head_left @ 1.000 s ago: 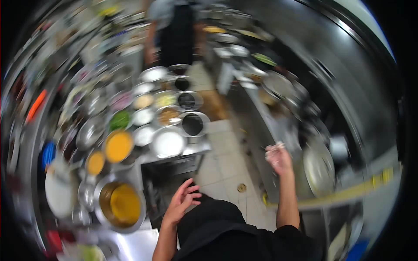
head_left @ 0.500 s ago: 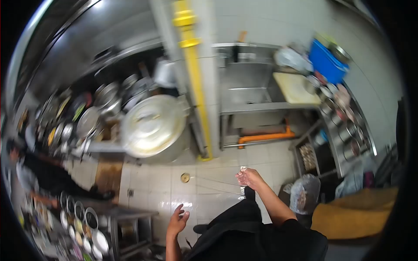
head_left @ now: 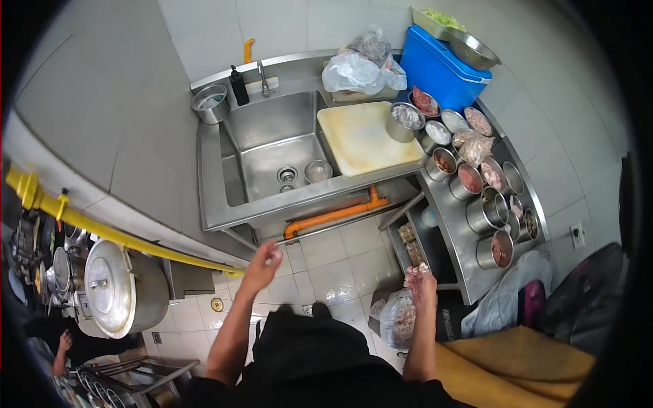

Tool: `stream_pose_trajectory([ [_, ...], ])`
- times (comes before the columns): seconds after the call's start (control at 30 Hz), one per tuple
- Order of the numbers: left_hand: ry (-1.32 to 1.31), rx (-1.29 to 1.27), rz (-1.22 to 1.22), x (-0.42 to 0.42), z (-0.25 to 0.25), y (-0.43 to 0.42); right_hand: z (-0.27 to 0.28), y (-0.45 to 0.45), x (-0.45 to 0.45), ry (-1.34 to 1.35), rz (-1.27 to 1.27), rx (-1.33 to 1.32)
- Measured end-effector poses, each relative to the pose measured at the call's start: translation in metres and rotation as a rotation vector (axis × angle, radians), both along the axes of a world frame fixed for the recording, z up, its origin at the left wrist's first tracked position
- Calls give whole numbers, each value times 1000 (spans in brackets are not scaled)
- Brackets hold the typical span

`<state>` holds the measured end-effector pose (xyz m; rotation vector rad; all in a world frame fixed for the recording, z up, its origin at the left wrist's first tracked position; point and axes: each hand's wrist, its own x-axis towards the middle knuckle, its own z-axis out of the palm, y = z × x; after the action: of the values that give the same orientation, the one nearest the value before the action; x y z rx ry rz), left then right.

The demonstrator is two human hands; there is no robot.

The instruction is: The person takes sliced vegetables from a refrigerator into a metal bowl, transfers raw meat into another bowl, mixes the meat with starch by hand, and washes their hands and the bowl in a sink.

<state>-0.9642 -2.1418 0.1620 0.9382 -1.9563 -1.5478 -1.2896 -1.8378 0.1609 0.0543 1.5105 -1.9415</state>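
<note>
My left hand [head_left: 261, 269] hangs in the air in front of the sink counter, fingers loosely apart and nothing in them. My right hand [head_left: 420, 284] is palm up with curled fingers, beside the low shelf. Pinkish-white bits show at its fingertips; whether they are held pieces or a coating, I cannot tell. Just below that hand, a clear plastic bag [head_left: 397, 322] with pale contents lines a bin. Past the right hand, several steel pots stand on the counter, among them one of reddish meat [head_left: 502, 249].
A steel sink [head_left: 272, 153] holds a small bowl [head_left: 317, 171]. Beside it lie a white cutting board [head_left: 360, 139] and a blue cooler [head_left: 439, 68]. A yellow pipe [head_left: 129, 238] and a large lidded pot [head_left: 126, 289] stand left. Another person's hand [head_left: 64, 340] shows lower left.
My view has turned right, bringing the sink and meat counter nearer the middle. My right hand is now near the bagged bin, still curled; my left hand reaches further forward.
</note>
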Motion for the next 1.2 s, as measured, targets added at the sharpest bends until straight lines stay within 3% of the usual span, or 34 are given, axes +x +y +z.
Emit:
stream_pose_trajectory([
  [0.07, -102, 255, 63, -30, 5, -50, -6, -17, -9, -18, 4, 13],
  [0.17, 109, 592, 231, -88, -7, -141, -5, -66, -8, 61, 70, 56],
  [0.27, 315, 814, 270, -155, -33, -261, -2, -116, -16, 182, 205, 288],
  [0.3, 339, 825, 274, -179, -41, -300, -4, -128, -18, 180, 196, 307],
  [0.37, 417, 878, 314, -231, -57, -382, 0, -158, -28, 418, 273, 238],
  [0.47, 438, 967, 417, -293, -87, -467, 29, -205, -34, 363, 239, 281],
  [0.53, 401, 989, 470, -320, -88, -508, 44, -238, -40, 344, 235, 305],
  [0.6, 563, 1105, 543, -341, -80, -533, 35, -257, -48, 515, 325, 370],
  [0.67, 590, 1175, 648, -354, -61, -554, 26, -285, -55, 450, 301, 390],
  [0.73, 1490, 1345, 411, -350, -58, -564, 21, -316, -62, 450, 409, 359],
  [0.77, 1482, 1358, 445, -346, -75, -560, 22, -337, -63, 476, 427, 329],
  [0.83, 1091, 1220, 686, -330, -114, -549, 27, -379, -67, 440, 515, 301],
  [0.87, 713, 1034, 653, -319, -170, -534, 23, -397, -72, 437, 542, 300],
  [0.93, -360, 424, 519, -278, -243, -475, 13, -428, -74, 454, 678, 297],
  [0.97, -339, 684, 661, -254, -270, -432, 18, -444, -70, 359, 694, 303],
  [1.0, 14, 1031, 916, -237, -300, -386, 16, -455, -69, 372, 753, 302],
  [1.03, -357, 1160, 887, -224, -305, -361, 8, -462, -69, 387, 818, 348],
  [1.1, -80, 1510, 688, -202, -344, -311, -7, -473, -66, 343, 909, 336],
  [1.13, -22, 1553, 692, -203, -364, -294, -13, -477, -64, 291, 935, 335],
  [1.2, -12, 1333, 664, -210, -434, -277, -28, -478, -62, 242, 980, 309],
])
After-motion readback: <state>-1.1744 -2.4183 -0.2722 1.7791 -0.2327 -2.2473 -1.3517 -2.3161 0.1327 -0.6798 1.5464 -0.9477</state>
